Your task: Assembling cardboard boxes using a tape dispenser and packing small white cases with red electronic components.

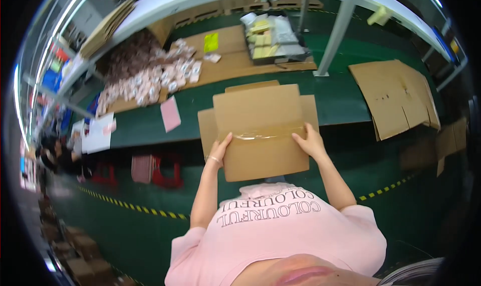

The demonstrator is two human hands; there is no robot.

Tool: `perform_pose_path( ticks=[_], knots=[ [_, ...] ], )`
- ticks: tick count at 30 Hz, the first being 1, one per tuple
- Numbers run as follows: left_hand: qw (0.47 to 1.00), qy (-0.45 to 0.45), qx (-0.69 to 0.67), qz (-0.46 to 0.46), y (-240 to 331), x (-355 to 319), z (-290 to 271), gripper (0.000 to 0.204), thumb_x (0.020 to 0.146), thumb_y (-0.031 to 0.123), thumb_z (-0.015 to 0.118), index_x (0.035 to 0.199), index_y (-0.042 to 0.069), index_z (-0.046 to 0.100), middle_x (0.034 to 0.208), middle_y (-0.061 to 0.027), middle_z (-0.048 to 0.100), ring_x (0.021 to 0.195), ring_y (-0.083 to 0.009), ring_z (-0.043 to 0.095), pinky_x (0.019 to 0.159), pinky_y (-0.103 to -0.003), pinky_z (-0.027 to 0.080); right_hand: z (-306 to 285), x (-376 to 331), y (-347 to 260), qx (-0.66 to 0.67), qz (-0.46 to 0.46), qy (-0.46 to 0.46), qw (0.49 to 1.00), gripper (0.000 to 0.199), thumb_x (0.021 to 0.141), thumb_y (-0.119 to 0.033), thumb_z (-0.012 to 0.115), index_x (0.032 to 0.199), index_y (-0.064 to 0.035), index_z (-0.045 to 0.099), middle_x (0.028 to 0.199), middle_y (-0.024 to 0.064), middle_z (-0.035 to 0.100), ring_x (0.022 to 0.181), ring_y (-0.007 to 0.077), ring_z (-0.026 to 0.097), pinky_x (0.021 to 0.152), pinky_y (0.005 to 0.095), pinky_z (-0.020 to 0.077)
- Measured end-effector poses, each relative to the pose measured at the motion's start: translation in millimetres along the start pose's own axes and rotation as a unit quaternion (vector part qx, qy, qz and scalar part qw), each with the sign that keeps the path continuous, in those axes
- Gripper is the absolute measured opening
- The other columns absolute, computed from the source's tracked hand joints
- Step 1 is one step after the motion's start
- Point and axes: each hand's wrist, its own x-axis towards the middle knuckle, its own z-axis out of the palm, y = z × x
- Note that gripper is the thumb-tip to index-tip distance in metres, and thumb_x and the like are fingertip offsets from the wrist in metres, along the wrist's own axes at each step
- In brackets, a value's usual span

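A brown cardboard box (pixel 265 160) is held in front of my body, at the near edge of the green table. Its flaps stick out on the far side and at both sides. A shiny strip of clear tape (pixel 250 136) runs across the face turned up toward me. My left hand (pixel 219 149) grips the box's left side, thumb on the face near the tape's end. On the opposite side my right hand (pixel 310 142) holds it the same way. The fingers behind the cardboard are mostly hidden.
On the green table (pixel 345 103) lie many small pink-and-white packets (pixel 150 83), a pink sheet (pixel 170 114) and white papers (pixel 98 134). A black crate (pixel 273 60) holds yellow packs. Flattened cardboard (pixel 396 98) leans at the right, near a metal post (pixel 339 33). Red stools (pixel 168 171) stand below.
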Motion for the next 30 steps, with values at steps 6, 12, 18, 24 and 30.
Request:
perform_pose_path(
  ticks=[6,12,18,24,30],
  knots=[
    [0.869,0.104,0.38,0.298,39,-140,6,0.088,0.079,0.049,0.068,0.138,-0.007,0.033,0.135,-0.0261,0.044,0.127,-0.0344,0.043,0.104,-0.038,0.034,-3,-104,14,0.374,0.113,-0.105,0.915,0.056,0.078,-0.001,0.063,0.128,-0.0003,0.038,0.125,0.0139,0.054,0.117,0.0231,0.051,0.094,0.0308,0.0433],
    [0.699,0.179,0.48,0.499,61,-245,12,0.095,0.073,0.056,0.068,0.137,-0.006,0.035,0.138,-0.0281,0.04,0.127,-0.0419,0.04,0.106,-0.049,0.03,26,-137,-11,0.533,0.163,-0.07,0.828,0.06,0.076,0.0,0.059,0.132,-0.0032,0.037,0.118,0.0056,0.053,0.105,0.0194,0.052,0.091,0.0294,0.0412],
    [0.564,0.238,0.503,0.611,42,-224,28,0.079,0.073,0.043,0.07,0.135,0.003,0.043,0.142,-0.024,0.037,0.13,-0.0432,0.035,0.106,-0.056,0.024,61,-23,-5,0.6,-0.021,-0.102,0.794,0.063,0.094,-0.041,0.051,0.143,-0.0097,0.029,0.146,0.0093,0.033,0.133,0.0247,0.035,0.106,0.0399,0.0314],
    [0.643,-0.083,0.653,0.391,-42,-129,1,0.064,0.078,0.031,0.066,0.134,0.008,0.044,0.138,-0.0134,0.046,0.128,-0.029,0.043,0.108,-0.054,0.025,55,-35,65,0.458,0.256,0.051,0.85,0.053,0.09,-0.035,0.056,0.138,-0.0155,0.043,0.141,0.0103,0.044,0.133,0.026,0.037,0.11,0.0456,0.02],
    [0.844,-0.052,0.432,0.314,-84,-105,-67,0.067,0.076,0.025,0.071,0.134,0.004,0.045,0.134,-0.0197,0.048,0.119,-0.0321,0.051,0.102,-0.04,0.04,7,-99,111,0.369,0.23,0.259,0.862,0.028,0.087,-0.018,0.06,0.114,-0.0104,0.059,0.106,0.0045,0.061,0.103,0.0149,0.054,0.086,0.0255,0.0414]
  ],
)
